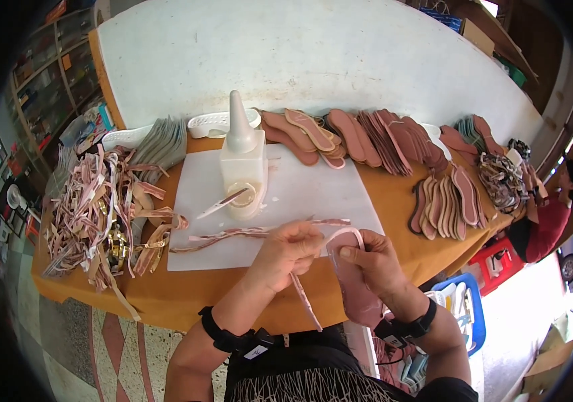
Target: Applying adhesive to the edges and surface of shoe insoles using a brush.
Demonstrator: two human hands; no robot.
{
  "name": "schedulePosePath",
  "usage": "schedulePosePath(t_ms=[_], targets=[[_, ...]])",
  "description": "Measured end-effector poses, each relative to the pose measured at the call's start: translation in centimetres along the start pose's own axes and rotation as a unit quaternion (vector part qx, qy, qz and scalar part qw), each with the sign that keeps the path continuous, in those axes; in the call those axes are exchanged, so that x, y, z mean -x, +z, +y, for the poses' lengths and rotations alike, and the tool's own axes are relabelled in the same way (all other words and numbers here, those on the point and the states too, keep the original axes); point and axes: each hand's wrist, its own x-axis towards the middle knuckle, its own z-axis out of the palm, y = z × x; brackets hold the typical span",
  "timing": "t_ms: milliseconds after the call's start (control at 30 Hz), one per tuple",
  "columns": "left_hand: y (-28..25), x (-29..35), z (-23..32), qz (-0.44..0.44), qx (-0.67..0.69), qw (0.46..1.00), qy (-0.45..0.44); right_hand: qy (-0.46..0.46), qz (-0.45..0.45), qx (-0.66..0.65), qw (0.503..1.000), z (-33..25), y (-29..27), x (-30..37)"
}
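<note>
— What is the person holding?

— A flat pink shoe insole [357, 291], long and rounded at the toe, matte like suede. It sits low in the view, at about five o'clock from the white paper sheet [300, 194], just past the near edge of the orange tabletop [394, 194]. The right hand [377, 261] is closed around its upper end, thumb on top.

— And the other hand?

— The left hand [286, 248] is pinched shut on a thin pink strap [303, 298], which loops pale over the insole's toe and hangs down toward six o'clock.

— What lies around them?

— At twelve o'clock from the hands stands a white plastic glue bottle with a cone nozzle [241, 151], a small brush [223, 201] resting on the open tub at its foot. More thin straps [260, 231] lie on the paper just above the left hand. At nine o'clock is a tangled heap of pink straps with gold buckles [99, 214]; from twelve to two o'clock, rows of pink and tan insoles [367, 137].
</note>
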Motion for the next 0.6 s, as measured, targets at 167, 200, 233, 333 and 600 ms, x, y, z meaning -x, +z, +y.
schedulePosePath(t_ms=[167,200,233,333,600], targets=[[1.1,-0.1,-0.1,0.084,-0.042,0.994,0.059,-0.036,0.045,-0.034,0.998,1.1,0.9,-0.8],[1.2,-0.1,-0.1,0.089,-0.043,0.993,0.059,-0.040,0.071,-0.038,0.996,1.3,1.1,-0.8],[1.2,-0.1,-0.1,0.091,-0.048,0.992,0.070,-0.052,0.055,-0.041,0.996,1.4,1.2,-0.9],[1.3,-0.2,-0.3,0.097,-0.054,0.990,0.090,-0.070,0.079,-0.051,0.993,1.6,1.7,-0.9],[1.5,-0.6,-1.4,0.123,-0.044,0.983,0.125,-0.058,0.133,-0.078,0.986,2.1,2.8,-1.2]])
